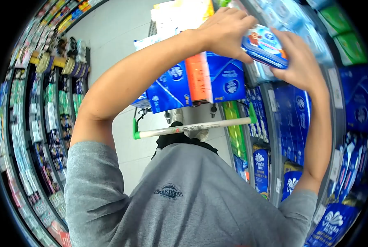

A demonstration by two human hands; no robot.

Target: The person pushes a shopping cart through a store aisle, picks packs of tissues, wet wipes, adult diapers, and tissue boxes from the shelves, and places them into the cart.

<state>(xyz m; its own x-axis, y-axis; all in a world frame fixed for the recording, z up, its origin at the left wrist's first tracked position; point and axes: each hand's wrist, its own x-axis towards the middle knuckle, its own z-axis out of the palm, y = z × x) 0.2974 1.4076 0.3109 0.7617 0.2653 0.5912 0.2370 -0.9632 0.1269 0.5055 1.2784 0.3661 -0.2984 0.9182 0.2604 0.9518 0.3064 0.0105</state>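
Observation:
Up at the shelf on the right, a blue pack of wet wipes (265, 46) with a white and orange printed top is between my two hands. My left hand (226, 33) grips its left end, thumb along the lower edge and fingers over the top. Around the right end curls my right hand (299, 61), its fingertips partly hidden behind the pack. Below my left forearm, blue tissue packs (169, 88) and an orange pack (197, 78) fill a shopping cart, whose pale handle (194, 127) with green ends crosses in front of my body.
Shelves on the right hold blue Vinda packs (261, 166), light blue packs (289, 16) and green packs (348, 47). Along the left runs another shelf (40, 123) of small packaged goods. Grey tiled floor (114, 37) lies between them.

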